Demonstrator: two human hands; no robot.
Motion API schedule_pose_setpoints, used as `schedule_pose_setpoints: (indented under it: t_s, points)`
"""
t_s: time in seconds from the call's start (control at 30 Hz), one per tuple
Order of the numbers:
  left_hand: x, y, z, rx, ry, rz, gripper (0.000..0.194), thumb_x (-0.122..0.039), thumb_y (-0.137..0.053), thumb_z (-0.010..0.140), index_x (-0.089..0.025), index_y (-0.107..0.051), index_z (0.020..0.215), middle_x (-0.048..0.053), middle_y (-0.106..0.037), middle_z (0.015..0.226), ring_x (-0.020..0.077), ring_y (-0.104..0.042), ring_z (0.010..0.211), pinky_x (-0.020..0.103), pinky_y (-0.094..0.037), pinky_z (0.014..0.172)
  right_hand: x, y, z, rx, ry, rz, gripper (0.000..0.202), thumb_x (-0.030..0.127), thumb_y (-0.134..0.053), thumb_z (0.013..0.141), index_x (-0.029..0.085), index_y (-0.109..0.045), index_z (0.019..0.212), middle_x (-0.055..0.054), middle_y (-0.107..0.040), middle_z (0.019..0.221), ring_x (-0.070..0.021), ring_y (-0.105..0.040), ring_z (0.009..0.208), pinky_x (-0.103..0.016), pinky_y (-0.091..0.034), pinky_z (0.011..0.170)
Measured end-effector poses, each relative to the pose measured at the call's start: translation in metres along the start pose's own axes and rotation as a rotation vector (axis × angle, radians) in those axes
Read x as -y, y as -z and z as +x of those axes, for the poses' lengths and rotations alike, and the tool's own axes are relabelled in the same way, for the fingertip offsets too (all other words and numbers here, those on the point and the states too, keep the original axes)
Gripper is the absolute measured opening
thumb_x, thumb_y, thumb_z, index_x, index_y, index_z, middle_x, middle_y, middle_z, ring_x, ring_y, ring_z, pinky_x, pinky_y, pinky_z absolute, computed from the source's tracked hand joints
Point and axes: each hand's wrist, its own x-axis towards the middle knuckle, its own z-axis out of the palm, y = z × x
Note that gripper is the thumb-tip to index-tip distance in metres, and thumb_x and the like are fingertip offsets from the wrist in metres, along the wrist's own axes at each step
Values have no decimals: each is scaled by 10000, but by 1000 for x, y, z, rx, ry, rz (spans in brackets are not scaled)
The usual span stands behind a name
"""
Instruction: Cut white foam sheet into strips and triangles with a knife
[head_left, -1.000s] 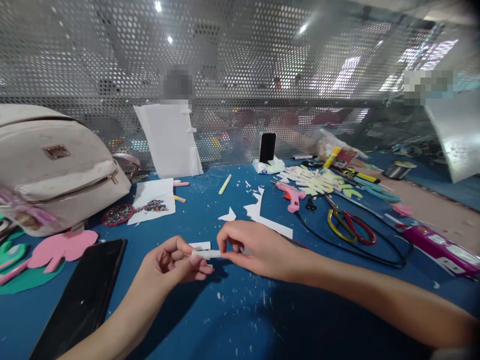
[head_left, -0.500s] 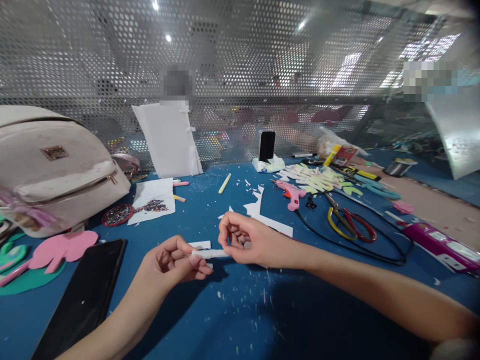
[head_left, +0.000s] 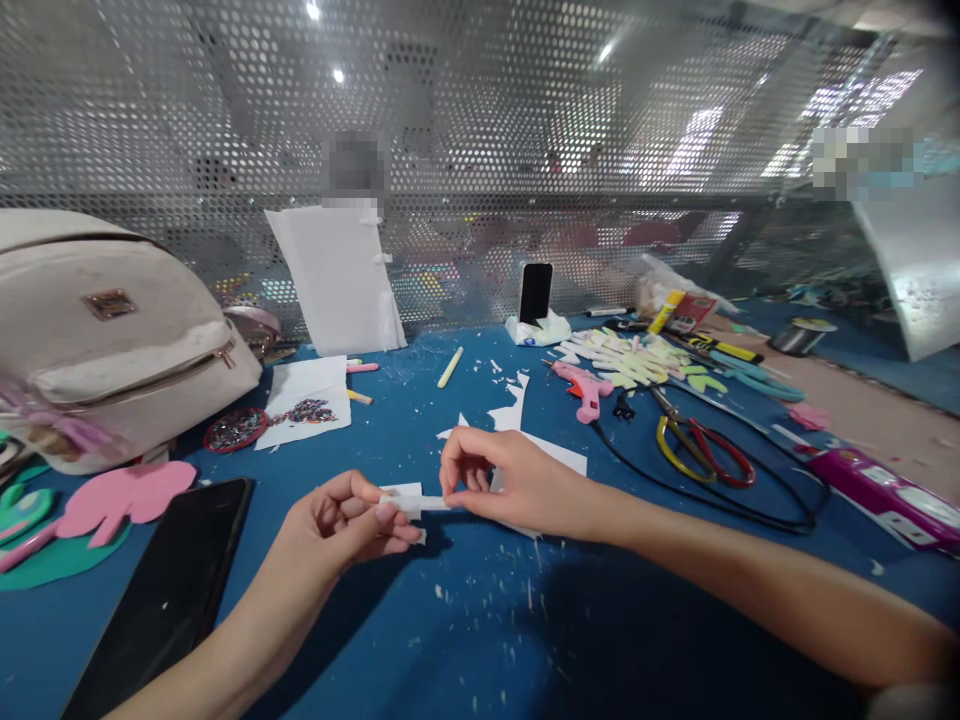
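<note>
1. Okay, I have the left hand [head_left: 356,520] pinching one end of a narrow white strip [head_left: 433,503] between thumb and index finger, other fingers loosely curled.
2. I have the right hand [head_left: 499,480] pinching the strip's other end, thumb against fingertip, rest of the fingers bent in.
3. Strip sits above the blue bench [head_left: 465,640], left of the pink glue gun [head_left: 590,392] and nearer the wearer. Another white piece [head_left: 403,489] shows at the left fingers; I can't tell if it's held.
4. Just left of the glue gun and nearer: cut white paper [head_left: 559,455], partly hidden by the right hand.
5. Behind the glue gun, slightly right: heap of pale strips [head_left: 634,352]. Behind it, to the left: upright phone [head_left: 535,292].
6. Right of the glue gun: scissors [head_left: 701,450], one yellow handle loop, one red. Farther right: magenta device [head_left: 885,490].
7. Left of the glue gun: pale yellow stick [head_left: 450,368]. Farther left: white sheet [head_left: 304,385] with dark glittery bits. Far left: backpack [head_left: 127,350], and a dark phone [head_left: 161,600] lying flat, nearer the wearer.
</note>
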Motion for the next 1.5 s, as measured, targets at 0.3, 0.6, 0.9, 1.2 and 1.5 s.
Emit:
schedule_pose_setpoints:
  t_s: [0.3, 0.6, 0.9, 1.2, 1.5]
  points:
    - [0, 1, 0, 0, -6, -9, 486, -458, -984, 626, -168, -616, 755, 14, -778, 727, 157, -782, 711, 204, -639, 725, 9, -2, -4, 14, 115, -286, 149, 59, -631, 894, 197, -590, 935, 31, -642, 903, -98, -541, 778, -212, -387, 692]
    - [1, 2, 1, 18, -35, 41, 432, -465, -948, 690, -174, -638, 770, 33, -773, 739, 150, -760, 695, 214, -625, 709, 13, -3, -3, 7, -5, -261, 127, 113, -610, 870, 209, -551, 931, 58, -541, 780, -84, -443, 617, -220, -331, 607]
    - [-33, 45, 22, -160, -323, 102, 338, -459, -917, 728, -231, -694, 837, -12, -722, 922, 173, -695, 926, 186, -606, 729, 9, -19, -8, 178, -63, -145, 129, 153, -658, 898, 209, -577, 981, 71, -508, 699, -91, -511, 614, -211, -341, 575]
    - [-40, 35, 7, 39, -313, 207, 355, -518, -845, 807, -211, -669, 823, -29, -622, 678, 92, -584, 598, 150, -482, 598, -11, -39, -7, 384, 50, -240, 100, 120, -674, 922, 195, -620, 960, 11, -654, 901, -120, -571, 790, -213, -398, 690]
    - [-35, 36, 5, 187, -448, 472, 215, -439, -673, 958, -226, -697, 949, 8, -648, 758, 144, -620, 681, 209, -506, 626, -14, -44, -10, 405, 178, -381, 110, 106, -585, 954, 204, -632, 973, -18, -689, 981, -166, -622, 953, -255, -459, 808]
